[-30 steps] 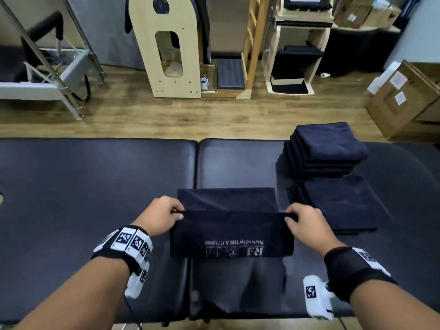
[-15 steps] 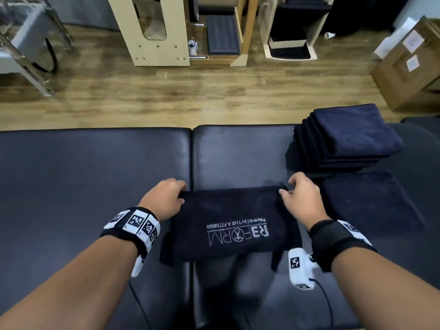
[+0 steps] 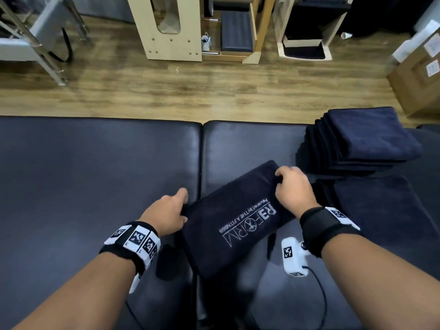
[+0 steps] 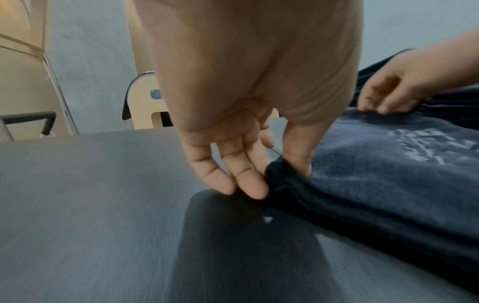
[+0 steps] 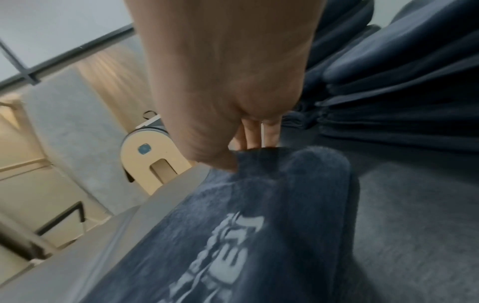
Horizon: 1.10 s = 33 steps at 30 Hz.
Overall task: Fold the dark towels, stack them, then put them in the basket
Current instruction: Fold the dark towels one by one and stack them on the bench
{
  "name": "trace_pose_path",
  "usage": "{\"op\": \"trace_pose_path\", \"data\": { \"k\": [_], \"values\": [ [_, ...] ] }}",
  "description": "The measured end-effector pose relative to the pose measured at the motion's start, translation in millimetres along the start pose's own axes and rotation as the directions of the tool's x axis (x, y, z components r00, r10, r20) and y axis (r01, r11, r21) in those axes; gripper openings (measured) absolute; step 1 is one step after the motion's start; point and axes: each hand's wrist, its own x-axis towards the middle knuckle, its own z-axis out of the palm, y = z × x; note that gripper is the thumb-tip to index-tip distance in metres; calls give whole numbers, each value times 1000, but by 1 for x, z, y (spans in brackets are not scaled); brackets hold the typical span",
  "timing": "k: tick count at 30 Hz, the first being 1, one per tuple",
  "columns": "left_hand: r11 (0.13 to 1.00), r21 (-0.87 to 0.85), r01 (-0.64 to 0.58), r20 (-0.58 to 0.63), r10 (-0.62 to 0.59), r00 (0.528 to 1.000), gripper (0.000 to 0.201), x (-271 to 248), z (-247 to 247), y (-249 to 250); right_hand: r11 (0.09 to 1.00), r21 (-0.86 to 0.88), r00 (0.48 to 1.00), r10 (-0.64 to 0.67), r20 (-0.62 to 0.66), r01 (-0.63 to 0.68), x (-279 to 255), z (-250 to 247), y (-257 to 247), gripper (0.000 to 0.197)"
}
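Note:
A folded dark towel point(image 3: 238, 217) with a white REFORM logo lies slantwise on the black padded table point(image 3: 95, 175), its right end farther from me. My left hand point(image 3: 183, 206) pinches its near-left corner; in the left wrist view the thumb point(image 4: 298, 160) lies on top and the fingers point(image 4: 249, 180) at the edge. My right hand point(image 3: 279, 176) pinches the far right corner of the towel point(image 5: 259, 225). A stack of folded dark towels point(image 3: 357, 139) stands at the right. No basket is in view.
Another dark towel point(image 3: 381, 210) lies flat on the table in front of the stack. Beyond the table's far edge are a wooden floor point(image 3: 214, 86), wooden exercise frames point(image 3: 166, 27) and cardboard boxes point(image 3: 419, 75).
The towel's near half was folded away over its far half, logo up. Both hands then swung it slantwise, the right end moving away toward the stack.

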Motion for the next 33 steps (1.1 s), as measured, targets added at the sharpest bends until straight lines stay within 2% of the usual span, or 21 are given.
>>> {"op": "trace_pose_path", "data": {
  "k": [4,9,12,14,17,20,23,26,30,33],
  "values": [
    [998,-54,-40,18,41,999,43,-27,21,4,989,-109,994,-102,28,104,-19,12,-11,37],
    [987,-97,-125,10,127,992,33,-58,57,21,924,-271,961,-275,24,271,-74,28,8,27],
    [982,-71,-172,38,175,984,18,-71,81,35,889,-318,943,-288,166,328,-108,31,28,30],
    [974,-71,-216,80,222,972,13,-81,95,48,901,-259,919,-274,283,348,-130,29,43,33],
    [955,-95,-279,188,293,938,6,-99,111,62,908,-195,881,-276,385,370,-165,27,63,33],
    [963,-58,-263,242,269,932,22,-110,115,64,852,-240,839,-338,425,465,-197,28,83,43],
    [968,64,-243,225,223,948,21,-120,114,59,823,-252,814,-367,450,510,-222,31,94,45],
    [946,199,-256,169,224,960,27,-130,117,59,830,-257,832,-368,416,495,-233,36,96,40],
    [895,311,-319,130,292,947,62,-134,128,66,794,-274,815,-419,400,543,-236,46,93,38],
    [894,300,-332,102,316,943,68,-129,133,63,777,-294,811,-431,395,556,-236,50,94,31]
  ]
}}
